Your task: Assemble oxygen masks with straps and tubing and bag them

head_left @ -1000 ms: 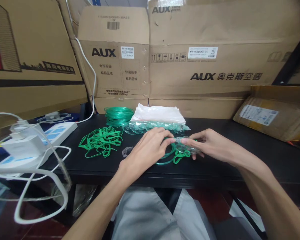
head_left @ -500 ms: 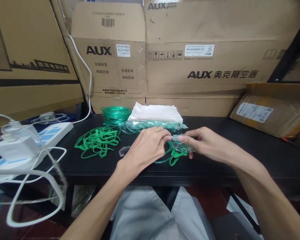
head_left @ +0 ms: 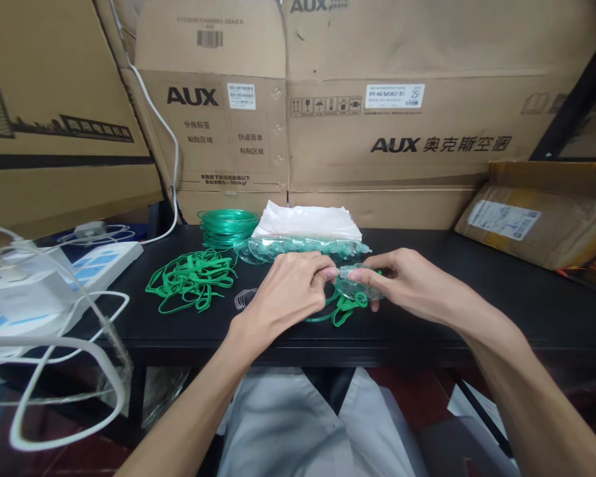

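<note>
Gripping a clear mask (head_left: 350,287) in the closed right hand (head_left: 404,278), below and right of frame centre — pinching with the left hand (head_left: 297,281) beside its connector (head_left: 344,271) — on what, cannot tell.

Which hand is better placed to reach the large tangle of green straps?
Probably the left hand: it is closer to the tangle, while the right hand, farther across, holds the clear plastic piece.

Clear mask (head_left: 348,289), green strap (head_left: 346,306), green tube (head_left: 319,320)
Mask just below-right of centre, strap looped beneath, tube curving left.
</note>
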A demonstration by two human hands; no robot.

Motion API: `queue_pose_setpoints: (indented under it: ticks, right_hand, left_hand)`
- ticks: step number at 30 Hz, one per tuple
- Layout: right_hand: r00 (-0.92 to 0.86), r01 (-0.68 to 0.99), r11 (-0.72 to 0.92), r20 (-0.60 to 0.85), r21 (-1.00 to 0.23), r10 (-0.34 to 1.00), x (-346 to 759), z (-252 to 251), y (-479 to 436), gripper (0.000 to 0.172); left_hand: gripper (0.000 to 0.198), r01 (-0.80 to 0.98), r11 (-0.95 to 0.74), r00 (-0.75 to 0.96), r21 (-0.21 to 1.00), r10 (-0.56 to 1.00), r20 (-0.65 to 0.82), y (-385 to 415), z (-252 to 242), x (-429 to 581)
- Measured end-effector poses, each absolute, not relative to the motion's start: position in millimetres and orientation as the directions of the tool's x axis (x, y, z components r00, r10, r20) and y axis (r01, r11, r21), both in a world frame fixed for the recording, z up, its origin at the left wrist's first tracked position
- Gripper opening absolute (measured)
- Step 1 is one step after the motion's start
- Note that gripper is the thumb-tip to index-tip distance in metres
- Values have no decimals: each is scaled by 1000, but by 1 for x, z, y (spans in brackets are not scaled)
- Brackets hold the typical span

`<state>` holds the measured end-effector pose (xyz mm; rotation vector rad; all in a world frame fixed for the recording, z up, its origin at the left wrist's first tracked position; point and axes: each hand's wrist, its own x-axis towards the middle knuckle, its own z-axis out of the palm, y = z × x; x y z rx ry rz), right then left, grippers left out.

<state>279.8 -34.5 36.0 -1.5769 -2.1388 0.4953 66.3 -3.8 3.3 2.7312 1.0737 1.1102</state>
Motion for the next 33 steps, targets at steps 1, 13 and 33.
queue_pose_setpoints:
  ticks: [1, 13, 33]
  right_hand:
    - [-260, 799, 291, 135, -527, 956, 280, 36, -35, 48]
    - [-285, 777, 324, 158, -540, 945, 278, 36, -36, 44]
    - [-343, 751, 381, 173, -539, 923, 282, 29, -28, 37]
  left_hand:
    - [23, 594, -763, 512, 254, 602, 613, -4, 4, 66]
    - [27, 590, -726, 495, 355, 672, 551, -9, 9, 66]
    - [35, 599, -678, 587, 427, 734, 343, -7, 9, 56]
